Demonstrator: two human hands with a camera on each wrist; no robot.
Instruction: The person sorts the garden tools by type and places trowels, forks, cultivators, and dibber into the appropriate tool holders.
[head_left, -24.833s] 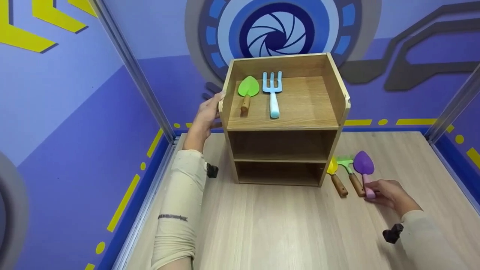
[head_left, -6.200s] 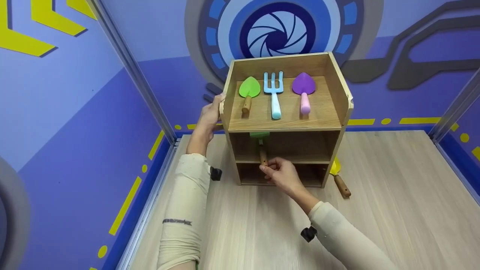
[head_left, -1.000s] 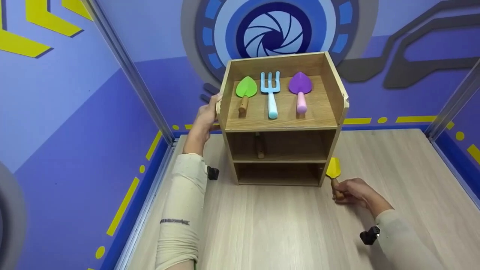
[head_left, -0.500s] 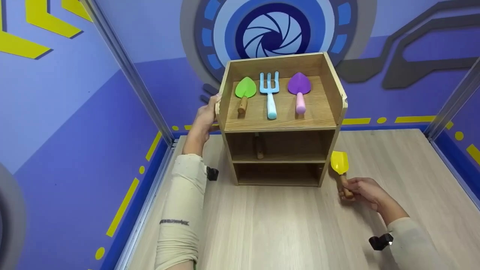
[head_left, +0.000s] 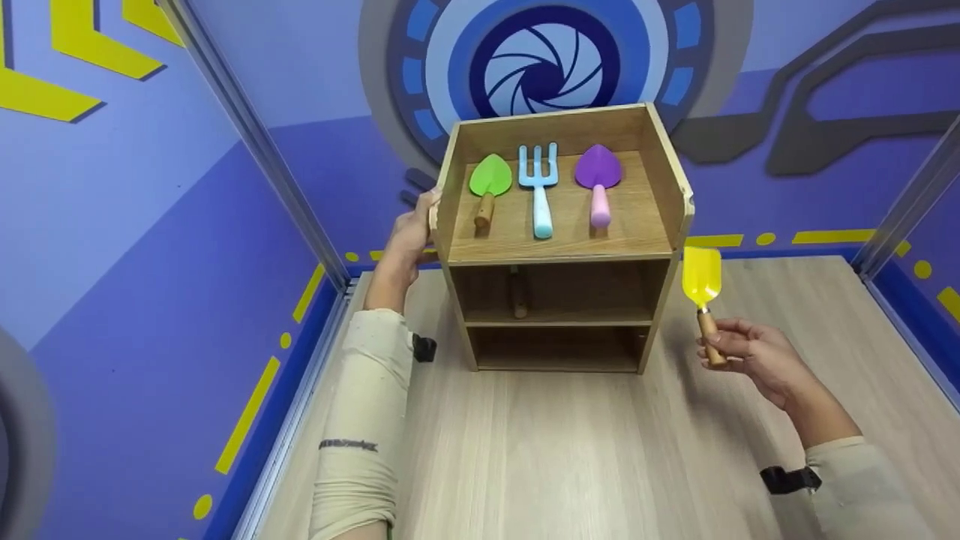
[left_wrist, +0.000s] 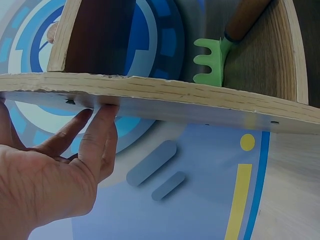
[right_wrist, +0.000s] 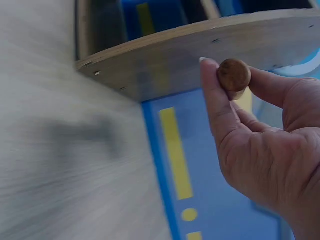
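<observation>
My right hand (head_left: pixel 761 360) pinches the wooden handle of a yellow hand shovel (head_left: pixel 702 276), held up above the table to the right of a small wooden shelf (head_left: pixel 559 258). In the right wrist view the round end of that handle (right_wrist: pixel 234 75) sits between thumb and fingers. My left hand (head_left: pixel 409 238) grips the shelf's left side panel near the top, with fingers (left_wrist: pixel 97 140) against its outer face and a fingertip showing beyond the panel. On the top level lie a green trowel (head_left: pixel 491 178), a light blue hand fork (head_left: pixel 540 187) and a purple trowel (head_left: pixel 598 172).
On the middle level lies a small green rake (left_wrist: pixel 212 62); only its brown handle (head_left: pixel 519 296) shows clearly in the head view. The bottom level is shadowed. The shelf stands on a light wood table (head_left: pixel 540 450) before blue printed walls (head_left: pixel 330 165).
The right hand has lifted the yellow shovel off the table, up and to the right. Earlier, the purple trowel and the green rake went onto the shelf. The left hand stays put.
</observation>
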